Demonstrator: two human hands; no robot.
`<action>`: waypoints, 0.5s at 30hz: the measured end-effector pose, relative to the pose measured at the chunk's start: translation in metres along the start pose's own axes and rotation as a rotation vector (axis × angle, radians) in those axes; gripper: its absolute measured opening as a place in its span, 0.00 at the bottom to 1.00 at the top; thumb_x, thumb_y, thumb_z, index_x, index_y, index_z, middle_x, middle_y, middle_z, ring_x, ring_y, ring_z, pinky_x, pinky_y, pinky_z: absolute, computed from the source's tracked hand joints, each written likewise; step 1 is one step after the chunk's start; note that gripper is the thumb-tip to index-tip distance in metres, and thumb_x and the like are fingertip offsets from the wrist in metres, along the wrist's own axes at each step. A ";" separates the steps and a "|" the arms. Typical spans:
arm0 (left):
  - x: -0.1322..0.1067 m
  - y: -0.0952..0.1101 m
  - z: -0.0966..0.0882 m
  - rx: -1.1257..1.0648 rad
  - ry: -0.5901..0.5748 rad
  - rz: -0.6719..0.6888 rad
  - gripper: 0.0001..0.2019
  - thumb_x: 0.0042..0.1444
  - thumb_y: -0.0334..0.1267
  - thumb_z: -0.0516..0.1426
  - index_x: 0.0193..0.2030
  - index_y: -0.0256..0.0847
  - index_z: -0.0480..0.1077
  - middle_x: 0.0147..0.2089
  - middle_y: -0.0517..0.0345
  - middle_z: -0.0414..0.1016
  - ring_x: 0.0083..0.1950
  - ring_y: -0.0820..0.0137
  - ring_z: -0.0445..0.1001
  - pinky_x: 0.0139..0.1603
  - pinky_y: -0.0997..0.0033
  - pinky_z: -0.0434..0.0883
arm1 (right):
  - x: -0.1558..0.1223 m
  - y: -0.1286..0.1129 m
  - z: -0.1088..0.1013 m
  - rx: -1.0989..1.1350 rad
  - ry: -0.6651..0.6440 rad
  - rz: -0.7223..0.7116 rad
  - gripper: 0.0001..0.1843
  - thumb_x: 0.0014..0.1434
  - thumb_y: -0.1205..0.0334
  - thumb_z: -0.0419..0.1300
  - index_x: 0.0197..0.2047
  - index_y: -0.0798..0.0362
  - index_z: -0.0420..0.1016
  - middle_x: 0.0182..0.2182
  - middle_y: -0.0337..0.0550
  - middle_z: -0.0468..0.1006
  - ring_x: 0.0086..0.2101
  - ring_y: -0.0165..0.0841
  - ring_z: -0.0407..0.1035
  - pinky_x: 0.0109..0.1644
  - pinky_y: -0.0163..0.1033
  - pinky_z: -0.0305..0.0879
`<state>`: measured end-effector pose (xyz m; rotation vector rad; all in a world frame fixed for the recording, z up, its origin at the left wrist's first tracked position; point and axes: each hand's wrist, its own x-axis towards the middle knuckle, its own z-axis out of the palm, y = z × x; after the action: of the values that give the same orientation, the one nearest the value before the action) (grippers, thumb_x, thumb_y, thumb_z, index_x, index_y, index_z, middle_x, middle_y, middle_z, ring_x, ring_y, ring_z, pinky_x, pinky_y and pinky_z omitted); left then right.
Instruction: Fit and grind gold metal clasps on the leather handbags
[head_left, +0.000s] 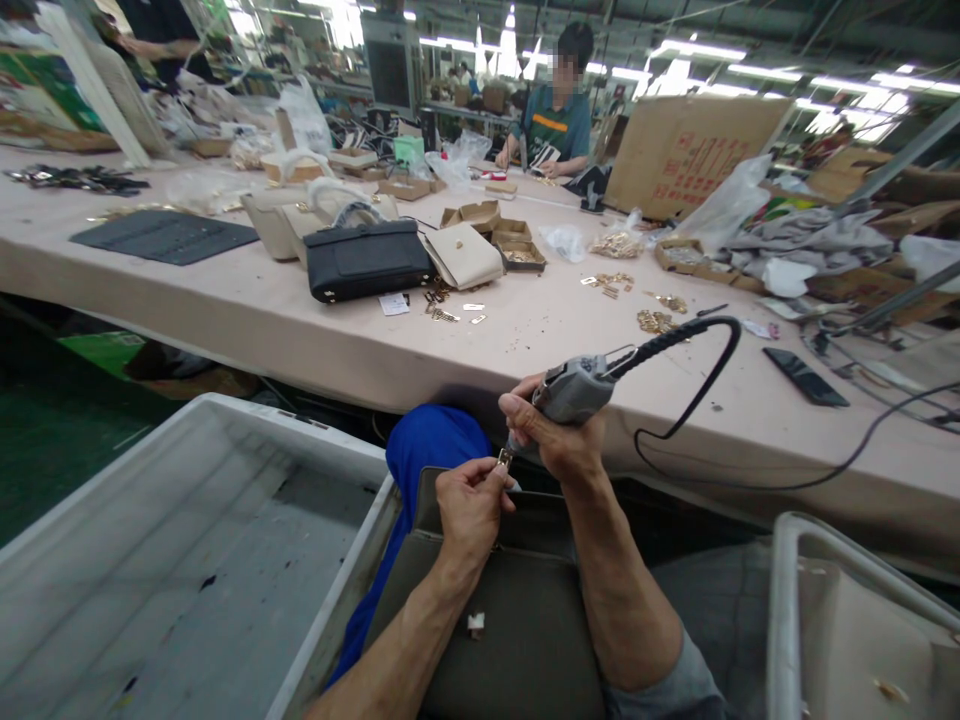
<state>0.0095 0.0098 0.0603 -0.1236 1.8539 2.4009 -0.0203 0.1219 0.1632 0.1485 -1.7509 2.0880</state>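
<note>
My right hand (562, 430) is wrapped round a grey corded electric screwdriver (576, 390), its nose pointing down to the left. The tool's tip meets a small gold metal fitting (504, 457), which my left hand (472, 495) pinches between thumb and fingers. Across my lap lies a dark olive handbag (517, 610), and the fitting is at its upper edge. A small white-and-brown scrap (475, 625) rests on the bag. From the screwdriver a black cord (731, 350) loops away to the right. Whether a screw sits at the tip is too small to tell.
A long table (360, 350) bears a black handbag (367, 260), a cream bag (465, 255), gold hardware (656, 321) and a phone (806, 377). White bins stand left (300, 430) and right (784, 620). A person (555, 120) works across the table.
</note>
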 end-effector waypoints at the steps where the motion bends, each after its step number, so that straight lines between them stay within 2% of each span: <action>1: 0.000 0.001 0.000 0.010 -0.007 -0.004 0.12 0.53 0.43 0.67 0.33 0.33 0.81 0.25 0.53 0.79 0.17 0.75 0.69 0.19 0.79 0.62 | 0.000 0.000 0.000 -0.022 -0.038 -0.006 0.12 0.50 0.63 0.78 0.33 0.56 0.80 0.22 0.37 0.75 0.18 0.27 0.67 0.20 0.31 0.66; 5: -0.001 0.004 -0.001 0.072 -0.020 0.007 0.11 0.52 0.42 0.64 0.26 0.36 0.79 0.22 0.55 0.76 0.15 0.75 0.66 0.18 0.79 0.60 | -0.004 0.003 0.000 -0.134 -0.161 -0.037 0.14 0.46 0.66 0.80 0.30 0.56 0.80 0.26 0.40 0.78 0.23 0.28 0.69 0.24 0.31 0.67; 8: -0.001 0.001 -0.004 0.138 -0.008 0.035 0.14 0.53 0.43 0.63 0.21 0.38 0.77 0.15 0.58 0.71 0.14 0.74 0.65 0.18 0.78 0.59 | -0.005 0.003 -0.002 -0.160 -0.232 -0.059 0.13 0.47 0.67 0.80 0.30 0.55 0.80 0.27 0.40 0.78 0.26 0.29 0.70 0.27 0.32 0.68; 11: 0.002 -0.004 -0.006 0.146 -0.010 0.056 0.15 0.55 0.47 0.64 0.26 0.37 0.80 0.15 0.58 0.71 0.15 0.72 0.66 0.19 0.76 0.60 | 0.000 -0.006 -0.011 -0.056 -0.399 -0.065 0.13 0.47 0.67 0.79 0.30 0.54 0.79 0.26 0.40 0.77 0.26 0.30 0.70 0.28 0.33 0.67; 13: 0.004 -0.006 -0.005 0.122 -0.024 0.059 0.16 0.56 0.50 0.65 0.33 0.37 0.82 0.19 0.56 0.75 0.17 0.70 0.69 0.21 0.75 0.64 | 0.007 -0.017 -0.021 0.090 -0.384 -0.117 0.11 0.50 0.65 0.77 0.32 0.52 0.80 0.25 0.38 0.76 0.23 0.29 0.67 0.26 0.33 0.66; 15: 0.003 -0.008 -0.003 0.126 -0.006 0.060 0.19 0.58 0.54 0.65 0.36 0.36 0.83 0.20 0.55 0.77 0.19 0.69 0.72 0.23 0.74 0.68 | 0.018 -0.030 -0.031 0.255 -0.223 -0.179 0.09 0.55 0.63 0.74 0.36 0.51 0.79 0.24 0.35 0.73 0.19 0.26 0.62 0.23 0.33 0.64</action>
<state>0.0072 0.0093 0.0513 -0.0512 2.0276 2.3115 -0.0200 0.1598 0.1900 0.6096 -1.5144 2.2205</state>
